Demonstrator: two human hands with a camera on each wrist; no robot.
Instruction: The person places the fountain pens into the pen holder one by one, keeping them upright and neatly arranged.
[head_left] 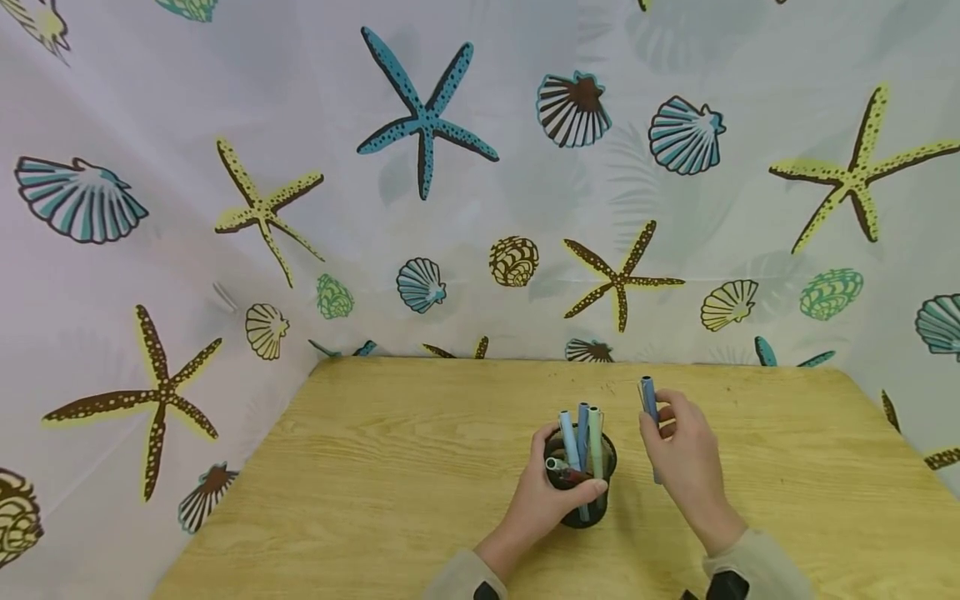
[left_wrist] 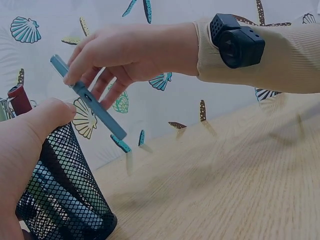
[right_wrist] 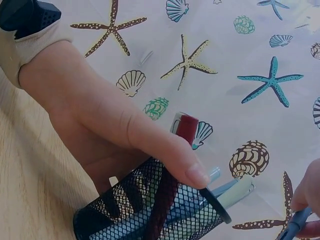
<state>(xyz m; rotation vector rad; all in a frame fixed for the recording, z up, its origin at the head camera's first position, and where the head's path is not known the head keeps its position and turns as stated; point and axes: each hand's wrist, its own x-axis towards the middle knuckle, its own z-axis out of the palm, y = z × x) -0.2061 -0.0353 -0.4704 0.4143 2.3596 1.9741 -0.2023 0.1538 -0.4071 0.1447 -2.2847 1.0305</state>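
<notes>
A black mesh pen cup [head_left: 583, 508] [left_wrist: 62, 200] [right_wrist: 150, 210] stands on the wooden table [head_left: 375, 483], holding several pens, among them pale blue, blue, pale green and a dark red one [right_wrist: 175, 165]. My left hand [head_left: 543, 500] [right_wrist: 100, 125] grips the cup, fingers round its side and thumb on the rim. My right hand [head_left: 678, 458] [left_wrist: 125, 55] pinches a blue pen [head_left: 649, 412] [left_wrist: 87, 97] in the air just right of the cup, above the table.
A curtain printed with starfish and shells [head_left: 420, 125] closes in the table at the back and both sides. Bare wood lies left of the cup and toward the far edge [head_left: 525, 360].
</notes>
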